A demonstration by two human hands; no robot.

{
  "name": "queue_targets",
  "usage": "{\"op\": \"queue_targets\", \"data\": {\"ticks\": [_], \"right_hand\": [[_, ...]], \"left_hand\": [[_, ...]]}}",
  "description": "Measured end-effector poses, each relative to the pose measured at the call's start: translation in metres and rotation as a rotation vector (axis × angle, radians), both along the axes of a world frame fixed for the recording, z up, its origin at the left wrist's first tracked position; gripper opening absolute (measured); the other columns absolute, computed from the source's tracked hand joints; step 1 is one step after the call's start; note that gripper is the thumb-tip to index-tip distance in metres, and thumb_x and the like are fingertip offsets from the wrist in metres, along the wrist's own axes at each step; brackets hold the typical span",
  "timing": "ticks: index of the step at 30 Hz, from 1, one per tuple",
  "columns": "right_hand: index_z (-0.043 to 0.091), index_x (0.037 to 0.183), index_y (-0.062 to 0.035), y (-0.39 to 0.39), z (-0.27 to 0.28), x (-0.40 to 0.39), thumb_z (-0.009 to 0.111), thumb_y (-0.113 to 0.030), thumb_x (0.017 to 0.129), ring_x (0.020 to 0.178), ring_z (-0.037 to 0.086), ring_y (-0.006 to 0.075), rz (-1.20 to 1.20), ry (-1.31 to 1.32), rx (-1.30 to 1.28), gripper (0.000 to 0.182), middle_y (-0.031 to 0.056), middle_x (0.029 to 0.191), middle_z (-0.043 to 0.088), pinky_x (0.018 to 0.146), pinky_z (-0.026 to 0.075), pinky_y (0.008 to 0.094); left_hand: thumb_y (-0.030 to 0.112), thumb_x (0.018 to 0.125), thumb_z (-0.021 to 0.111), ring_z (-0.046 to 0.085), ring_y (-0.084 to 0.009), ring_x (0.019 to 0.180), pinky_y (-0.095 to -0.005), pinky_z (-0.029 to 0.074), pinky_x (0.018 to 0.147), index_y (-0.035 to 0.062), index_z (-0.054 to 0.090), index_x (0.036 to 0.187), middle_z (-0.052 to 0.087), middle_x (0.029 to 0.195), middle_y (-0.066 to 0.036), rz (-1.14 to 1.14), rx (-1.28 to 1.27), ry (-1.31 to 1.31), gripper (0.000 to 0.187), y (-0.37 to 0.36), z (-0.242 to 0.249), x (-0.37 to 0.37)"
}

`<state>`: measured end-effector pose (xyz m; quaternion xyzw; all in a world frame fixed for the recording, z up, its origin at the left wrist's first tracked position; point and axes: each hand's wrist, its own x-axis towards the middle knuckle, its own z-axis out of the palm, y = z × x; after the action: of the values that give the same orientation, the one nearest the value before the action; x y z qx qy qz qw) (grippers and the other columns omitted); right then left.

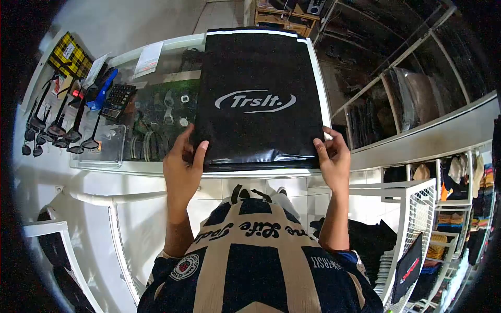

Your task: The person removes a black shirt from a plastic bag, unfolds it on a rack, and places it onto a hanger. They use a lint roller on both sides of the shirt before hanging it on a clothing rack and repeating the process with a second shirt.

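Observation:
A large black plastic mailer bag (258, 78) with a white "Trslt." logo lies flat on a glass display counter (156, 86). Layered dark edges show along its near side. My left hand (183, 164) is at its lower left edge, thumb on the plastic and fingers along the side. At the lower right edge, my right hand (334, 159) has its thumb over the border and its fingers curled around the outside. How far the fingertips reach under the bag is hidden.
Several sunglasses (73, 134) hang at the counter's left end, near a calculator (119, 100), a blue tape dispenser (102, 89) and a yellow plaid item (71, 55). Watches (168, 107) lie beneath the glass. Clothes shelves (417, 99) stand to the right, above a white wire rack (412, 224).

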<state>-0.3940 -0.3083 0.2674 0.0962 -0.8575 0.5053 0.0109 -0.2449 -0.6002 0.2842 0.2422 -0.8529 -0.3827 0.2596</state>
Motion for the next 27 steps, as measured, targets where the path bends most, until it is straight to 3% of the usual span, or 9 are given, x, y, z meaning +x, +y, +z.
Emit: {"op": "queue_targets", "data": {"ticks": [5,8,9,11,19,22,24,25,27], "right_hand": [[0.063,0.128,-0.0029,-0.007,0.001,0.007,0.070,-0.017,0.097,0.054,0.052,0.0134,-0.097,0.155,0.075,0.035,0.0053,0.067,0.061,0.052,0.043,0.0314],[0.063,0.127,-0.0044,-0.007,-0.006,0.009,0.066,-0.018,0.099,0.053,0.058,0.0191,-0.173,0.267,0.224,0.031,0.0098,0.064,0.061,0.053,0.045,0.0345],[0.063,0.126,-0.0060,-0.007,-0.010,0.009,0.063,-0.019,0.101,0.052,0.061,0.0237,-0.186,0.286,0.239,0.028,0.0124,0.061,0.060,0.053,0.046,0.0367],[0.063,0.126,-0.0065,-0.006,-0.009,0.009,0.064,-0.019,0.101,0.051,0.061,0.0235,-0.203,0.297,0.266,0.028,0.0119,0.060,0.061,0.052,0.046,0.0363],[0.067,0.121,-0.0080,-0.006,-0.022,0.008,0.066,-0.019,0.099,0.048,0.061,0.0248,-0.254,0.287,0.313,0.024,0.0101,0.056,0.060,0.050,0.047,0.0365],[0.070,0.115,-0.0061,-0.004,-0.019,0.008,0.066,-0.018,0.098,0.056,0.064,0.0266,-0.244,0.212,0.356,0.020,0.0134,0.067,0.065,0.054,0.049,0.0386],[0.071,0.112,-0.0040,0.000,-0.022,0.008,0.068,-0.019,0.097,0.072,0.068,0.0278,-0.226,0.451,0.296,0.021,0.0175,0.088,0.068,0.061,0.051,0.0376],[0.070,0.119,-0.0047,0.002,-0.014,0.016,0.066,-0.020,0.098,0.098,0.066,0.0316,-0.233,0.242,0.227,0.026,0.0209,0.113,0.064,0.077,0.052,0.0397],[0.069,0.123,-0.0070,0.005,-0.015,0.025,0.065,-0.022,0.098,0.106,0.063,0.0331,-0.171,0.374,0.279,0.030,0.0212,0.120,0.061,0.085,0.050,0.0428]], "left_hand": [[0.019,0.096,0.070,0.048,-0.0106,0.067,-0.0269,0.041,0.062,0.0065,0.057,0.142,0.055,0.073,-0.002,-0.015,0.106,-0.045,0.050,0.005,-0.002,0.002],[0.020,0.098,0.068,0.050,-0.0123,0.062,-0.0289,0.043,0.059,0.0104,0.057,0.143,0.056,0.071,-0.003,-0.009,-0.006,-0.007,0.048,0.005,-0.017,-0.002],[0.021,0.098,0.067,0.052,-0.0142,0.059,-0.0305,0.044,0.058,0.0120,0.057,0.143,0.057,0.070,-0.005,0.020,-0.083,-0.036,0.047,0.005,-0.020,-0.003],[0.023,0.099,0.066,0.058,-0.0205,0.057,-0.0353,0.047,0.058,0.0153,0.060,0.139,0.060,0.067,-0.009,0.075,-0.128,-0.105,0.041,0.006,-0.018,-0.006],[0.023,0.096,0.069,0.059,-0.0223,0.059,-0.0379,0.047,0.055,0.0127,0.070,0.122,0.057,0.062,-0.004,0.112,-0.403,-0.065,0.028,0.002,-0.032,-0.004],[0.022,0.094,0.071,0.060,-0.0229,0.067,-0.0368,0.047,0.059,0.0102,0.072,0.117,0.062,0.073,-0.006,0.101,-0.398,-0.021,0.026,0.000,-0.031,-0.004],[0.022,0.094,0.071,0.061,-0.0241,0.074,-0.0369,0.049,0.064,0.0086,0.073,0.115,0.065,0.081,-0.008,0.093,-0.372,0.021,0.026,-0.003,-0.029,-0.001],[0.021,0.093,0.072,0.061,-0.0265,0.083,-0.0389,0.048,0.072,0.0079,0.072,0.117,0.065,0.092,-0.010,0.035,-0.439,0.081,0.028,-0.004,-0.025,0.001],[0.026,0.090,0.075,0.056,-0.0356,0.113,-0.0480,0.043,0.096,0.0094,0.068,0.129,0.064,0.120,-0.016,-0.069,-0.384,0.060,0.043,0.002,-0.017,0.012]]}}
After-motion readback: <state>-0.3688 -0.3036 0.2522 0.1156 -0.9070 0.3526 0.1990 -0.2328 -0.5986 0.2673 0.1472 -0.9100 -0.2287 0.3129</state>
